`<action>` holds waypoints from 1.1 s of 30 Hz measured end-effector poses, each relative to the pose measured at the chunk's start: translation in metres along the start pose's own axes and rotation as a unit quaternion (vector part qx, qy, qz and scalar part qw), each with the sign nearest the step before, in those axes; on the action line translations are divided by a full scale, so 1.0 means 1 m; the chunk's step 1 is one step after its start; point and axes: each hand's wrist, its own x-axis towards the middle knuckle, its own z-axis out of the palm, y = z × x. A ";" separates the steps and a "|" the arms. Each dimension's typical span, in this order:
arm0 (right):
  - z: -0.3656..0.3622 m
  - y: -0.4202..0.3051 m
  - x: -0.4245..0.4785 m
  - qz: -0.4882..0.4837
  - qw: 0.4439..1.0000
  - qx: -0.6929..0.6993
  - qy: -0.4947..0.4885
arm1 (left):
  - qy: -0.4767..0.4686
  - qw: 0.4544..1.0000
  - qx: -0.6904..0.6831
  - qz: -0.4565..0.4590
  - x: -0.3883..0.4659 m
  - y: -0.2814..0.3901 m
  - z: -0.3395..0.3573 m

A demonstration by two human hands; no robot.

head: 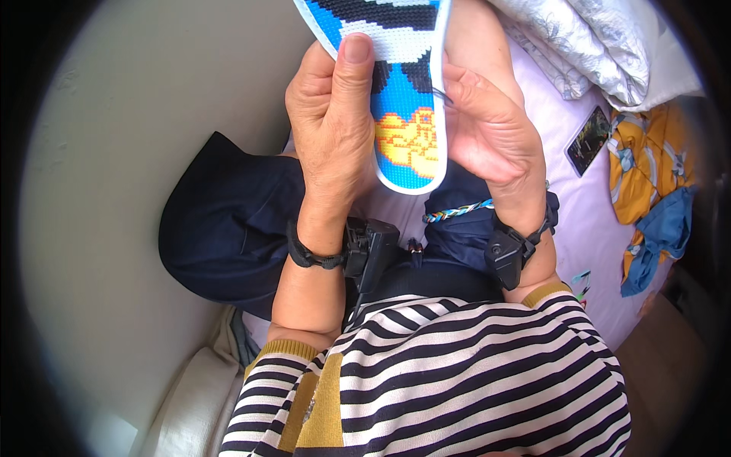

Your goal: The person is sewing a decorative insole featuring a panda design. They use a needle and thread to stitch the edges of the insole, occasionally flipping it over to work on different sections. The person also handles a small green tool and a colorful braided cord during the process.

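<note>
A cross-stitched shoe insole (402, 125) with white edging is held up before me, its rounded end towards my body. Its face shows blue, black and white stitching and a yellow and orange motif. My left hand (337, 108) grips its left edge, with the thumb flat on the stitched face. At the right edge is my right hand (485, 114), thumb and forefinger pinched together by the edging. A short dark strand, thread or needle, shows at those fingertips; which one I cannot tell. The insole's far end runs out of view.
A smartphone (588, 141) lies on the pale lilac sheet (562, 228) to the right, beside yellow patterned cloth (645, 165) and blue cloth (662, 234). A floral quilt (599, 45) is bunched at the upper right. The wall (131, 114) rises close on the left. A braided multicolour cord (460, 212) lies across my lap.
</note>
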 end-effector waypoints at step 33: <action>0.036 0.016 0.001 -0.400 0.624 -0.668 0.066 | -0.043 0.727 -0.593 -0.342 -0.030 -0.017 -0.011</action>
